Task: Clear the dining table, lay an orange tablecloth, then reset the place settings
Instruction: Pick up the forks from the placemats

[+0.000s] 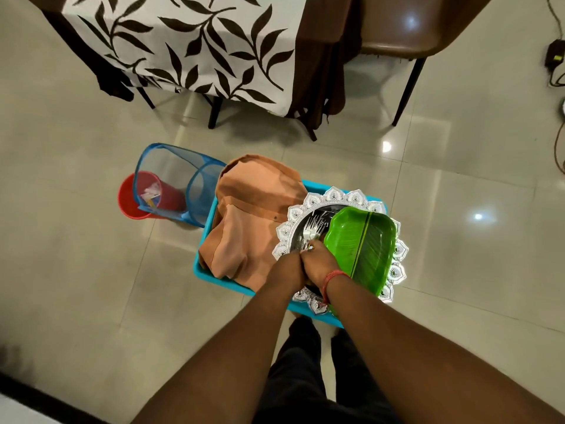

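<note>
Both hands meet over the silver plate [305, 206]: the right hand [321, 264] pinches the forks [315, 228], seemingly to set them down, while the left hand's [289, 267] grip cannot be told. The green tray [360, 243] leans on that plate in the blue bin [201, 255], beside the orange cloth [250, 221]. The table [195, 41] beyond wears a leaf-print cloth; a mesh basket [180, 182] stands near.

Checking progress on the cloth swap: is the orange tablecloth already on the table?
No, the orange tablecloth lies bunched in the blue bin.
</note>
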A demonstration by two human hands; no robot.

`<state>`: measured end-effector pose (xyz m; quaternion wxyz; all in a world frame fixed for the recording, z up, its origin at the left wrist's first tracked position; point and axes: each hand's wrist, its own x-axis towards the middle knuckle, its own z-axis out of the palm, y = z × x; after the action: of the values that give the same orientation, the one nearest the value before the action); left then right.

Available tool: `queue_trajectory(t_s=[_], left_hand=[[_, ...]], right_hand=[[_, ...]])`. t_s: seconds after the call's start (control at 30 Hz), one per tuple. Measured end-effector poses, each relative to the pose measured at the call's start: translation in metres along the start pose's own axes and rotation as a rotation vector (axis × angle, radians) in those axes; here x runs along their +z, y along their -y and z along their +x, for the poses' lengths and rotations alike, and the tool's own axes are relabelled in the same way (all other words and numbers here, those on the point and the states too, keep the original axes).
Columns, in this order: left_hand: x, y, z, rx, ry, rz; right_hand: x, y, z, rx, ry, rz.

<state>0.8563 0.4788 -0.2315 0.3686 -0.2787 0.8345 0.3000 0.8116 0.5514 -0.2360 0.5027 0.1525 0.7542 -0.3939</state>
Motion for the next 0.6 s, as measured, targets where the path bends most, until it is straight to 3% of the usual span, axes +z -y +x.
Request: queue_trajectory(t_s=[0.23,0.6], left_hand=[[-0.003,0.001,-0.005,0.029,-0.101,0.145],[-0.029,0.001,-0.005,0.116,-0.075,0.265]], right_hand=[[0.005,0.003,0.000,-0.003,-0.068,-0.033],[0.006,0.007,-0.007,-0.018,-0.076,-0.079]])
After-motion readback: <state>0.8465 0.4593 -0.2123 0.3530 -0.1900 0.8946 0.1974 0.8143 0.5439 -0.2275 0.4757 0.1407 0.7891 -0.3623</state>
